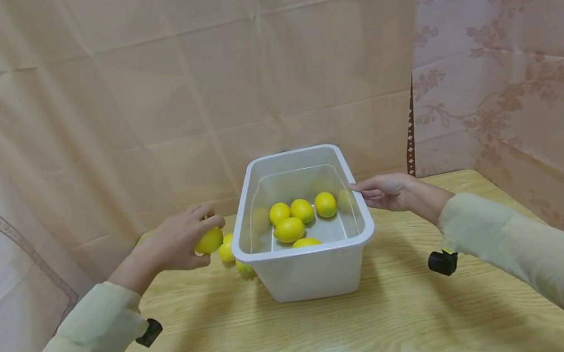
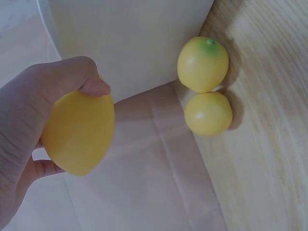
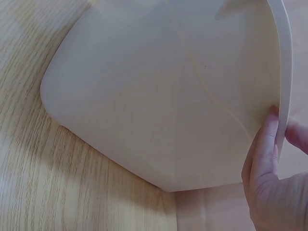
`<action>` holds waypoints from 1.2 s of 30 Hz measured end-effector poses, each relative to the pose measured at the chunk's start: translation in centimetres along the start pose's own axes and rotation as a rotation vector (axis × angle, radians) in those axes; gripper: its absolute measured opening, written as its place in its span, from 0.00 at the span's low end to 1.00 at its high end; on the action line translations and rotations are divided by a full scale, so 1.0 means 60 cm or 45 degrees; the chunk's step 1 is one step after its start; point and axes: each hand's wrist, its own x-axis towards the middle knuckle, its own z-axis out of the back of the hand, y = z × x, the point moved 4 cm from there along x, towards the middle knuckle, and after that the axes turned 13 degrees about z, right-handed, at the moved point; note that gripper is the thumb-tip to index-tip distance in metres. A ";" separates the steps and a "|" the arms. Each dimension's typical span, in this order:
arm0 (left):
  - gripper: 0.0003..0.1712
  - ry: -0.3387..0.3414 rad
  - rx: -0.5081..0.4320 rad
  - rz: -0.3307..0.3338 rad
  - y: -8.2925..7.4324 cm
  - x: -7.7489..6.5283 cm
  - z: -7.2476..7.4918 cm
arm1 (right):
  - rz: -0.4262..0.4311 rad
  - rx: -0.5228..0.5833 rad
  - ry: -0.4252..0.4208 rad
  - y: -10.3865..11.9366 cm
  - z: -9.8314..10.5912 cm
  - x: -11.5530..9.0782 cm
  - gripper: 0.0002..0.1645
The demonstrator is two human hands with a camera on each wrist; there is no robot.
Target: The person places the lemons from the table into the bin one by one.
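Note:
My left hand grips a yellow lemon, thumb and fingers around it, above the table just left of a white plastic bin. Two more lemons, one a plain yellow lemon and one a green-tipped lemon, rest on the table against each other beside the bin's left wall. Several lemons lie inside the bin, among them a lemon near its right wall. My right hand pinches the bin's right rim, with the thumb on the rim and the fingers under it along the outer wall.
The bin stands on a light wood-grain table. A beige curtain hangs behind it, and a floral cloth hangs at the right. Small black cameras sit at both wrists, including a black camera under the right sleeve.

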 end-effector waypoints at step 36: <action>0.30 0.069 0.014 -0.021 -0.020 0.096 0.065 | 0.010 -0.048 -0.021 0.000 0.007 0.007 0.11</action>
